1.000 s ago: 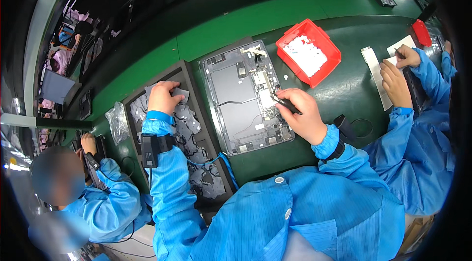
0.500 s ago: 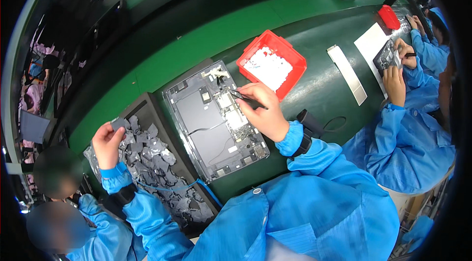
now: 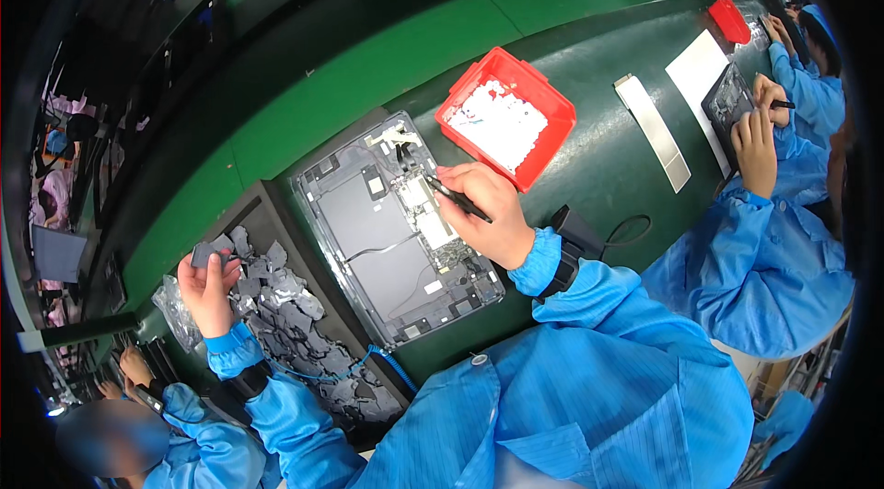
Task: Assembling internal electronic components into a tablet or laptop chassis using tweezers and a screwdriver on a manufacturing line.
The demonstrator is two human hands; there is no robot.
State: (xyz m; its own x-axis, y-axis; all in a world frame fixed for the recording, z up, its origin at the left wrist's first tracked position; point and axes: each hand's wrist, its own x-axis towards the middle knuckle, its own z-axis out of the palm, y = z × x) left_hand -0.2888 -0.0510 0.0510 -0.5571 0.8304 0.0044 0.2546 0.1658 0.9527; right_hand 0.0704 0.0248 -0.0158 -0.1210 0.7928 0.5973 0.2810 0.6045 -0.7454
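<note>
On the green bench lies an opened laptop base (image 3: 368,222), its circuit board (image 3: 431,217) and a loose black cable exposed. My right hand (image 3: 490,215) grips a pair of black tweezers (image 3: 465,203), tips over the upper part of the board; whether they touch it cannot be told. At the left, my left hand (image 3: 208,294) pinches a small dark grey sheet piece (image 3: 210,255) between thumb and fingers. That hand is above the far end of a black foam tray (image 3: 318,291) heaped with similar torn grey pieces (image 3: 285,319).
Beyond my right hand stands a red bin (image 3: 551,102) with small white bits. A white strip (image 3: 652,132) and a black box-shaped device (image 3: 576,229) lie to the right. A co-worker's hands (image 3: 757,144) handle a dark part there. A coiled blue cord (image 3: 394,367) crosses the tray.
My left hand has drawn slightly nearer to me with the grey piece, which is now tilted differently. The tweezers have turned a little in my right hand, staying over the board.
</note>
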